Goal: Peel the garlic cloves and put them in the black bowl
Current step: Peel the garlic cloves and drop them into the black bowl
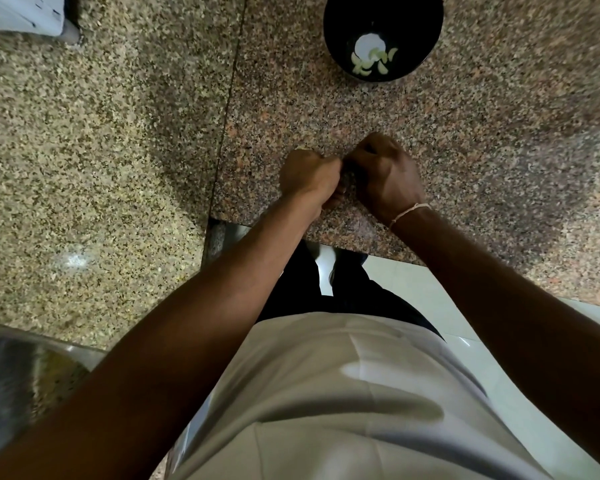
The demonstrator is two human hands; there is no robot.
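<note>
At frame centre, the left hand point(309, 176) and right hand point(387, 174) are held knuckle to knuckle above the speckled counter point(118, 150), fingers curled; what is gripped between them cannot be told. At upper right, peeled garlic cloves point(373, 62) are seen inside the black bowl point(336, 15).

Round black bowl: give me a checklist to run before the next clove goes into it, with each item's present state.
1. Round black bowl upright on the speckled granite counter: ok.
2. Pale peeled garlic cloves already lying in the bowl: ok.
3. Counter between the hands and the bowl free of obstacles: ok.
4. Left hand and right hand curled together over the counter: ok.
5. Clove between the fingers fully peeled: cannot tell, the hands hide it.
</note>
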